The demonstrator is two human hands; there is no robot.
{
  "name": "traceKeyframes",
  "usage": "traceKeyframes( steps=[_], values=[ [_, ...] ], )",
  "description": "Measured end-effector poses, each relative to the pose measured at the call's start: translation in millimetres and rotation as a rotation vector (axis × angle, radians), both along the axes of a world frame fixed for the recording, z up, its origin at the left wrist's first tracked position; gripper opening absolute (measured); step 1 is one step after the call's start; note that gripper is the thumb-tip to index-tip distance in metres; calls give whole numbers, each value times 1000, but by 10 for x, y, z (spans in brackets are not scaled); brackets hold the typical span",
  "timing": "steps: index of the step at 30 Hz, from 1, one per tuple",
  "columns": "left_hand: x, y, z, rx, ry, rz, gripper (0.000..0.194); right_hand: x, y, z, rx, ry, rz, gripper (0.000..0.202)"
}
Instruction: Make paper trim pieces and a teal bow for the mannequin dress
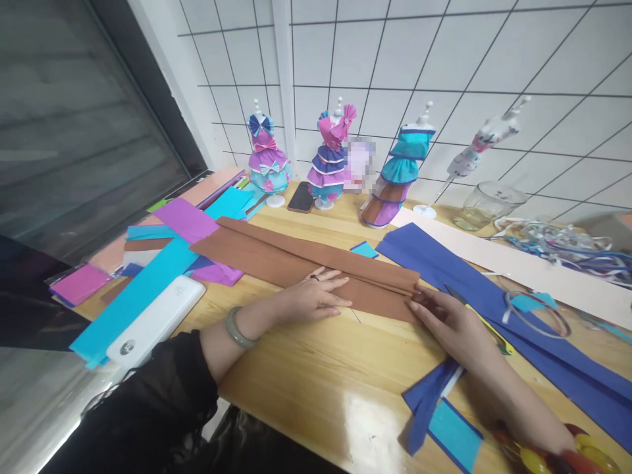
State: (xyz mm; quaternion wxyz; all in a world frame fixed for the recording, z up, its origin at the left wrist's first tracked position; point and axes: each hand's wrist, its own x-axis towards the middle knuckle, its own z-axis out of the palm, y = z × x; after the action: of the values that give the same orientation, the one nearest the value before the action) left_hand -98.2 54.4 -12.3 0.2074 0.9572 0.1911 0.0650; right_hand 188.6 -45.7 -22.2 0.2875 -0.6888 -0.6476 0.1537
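Pressing the left hand (pixel 313 299), open and palm down with fingers spread, on a brown folded strip (pixel 261 253) laid slantwise across the middle of the wooden tabletop (pixel 306 368). Pinching the right end of the strip between thumb and fingertips of the right hand (pixel 449 322). Wearing a ring (pixel 315 277) and a pale green bangle (pixel 239 328) on the left side. Partly covering a yellow-handled cutting tool (pixel 498 339) with the right hand and wrist, just beside a long dark blue strip (pixel 419 257) slanting towards the tabletop's right edge. Reaching the right forearm past a turquoise piece with blue borders (pixel 455 434) near the tabletop's near edge.

Having a white rounded device (pixel 165 316) near the left edge, on a long turquoise strip (pixel 148 289), with a purple piece (pixel 185 217) at the brown strip's left end. Facing three small dressed mannequins (pixel 328 161) and a white patterned one (pixel 486 145) along the far edge, with a smartphone (pixel 299 197) between the two leftmost. Facing also a glass jar (pixel 488 204) towards the far right corner, near tangled ribbons (pixel 567 243).
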Motion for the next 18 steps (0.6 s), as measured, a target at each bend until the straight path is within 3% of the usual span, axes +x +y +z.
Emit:
traceKeyframes(
  steps=[10, 18],
  values=[
    [-7, 6, -7, -8, 15, -8, 38, -3, -59, 108, -175, 10, 40, 62],
    [-1, -2, 26, 13, 57, -28, 41, -101, -56, 185, -190, 87, -77, 66]
  ],
)
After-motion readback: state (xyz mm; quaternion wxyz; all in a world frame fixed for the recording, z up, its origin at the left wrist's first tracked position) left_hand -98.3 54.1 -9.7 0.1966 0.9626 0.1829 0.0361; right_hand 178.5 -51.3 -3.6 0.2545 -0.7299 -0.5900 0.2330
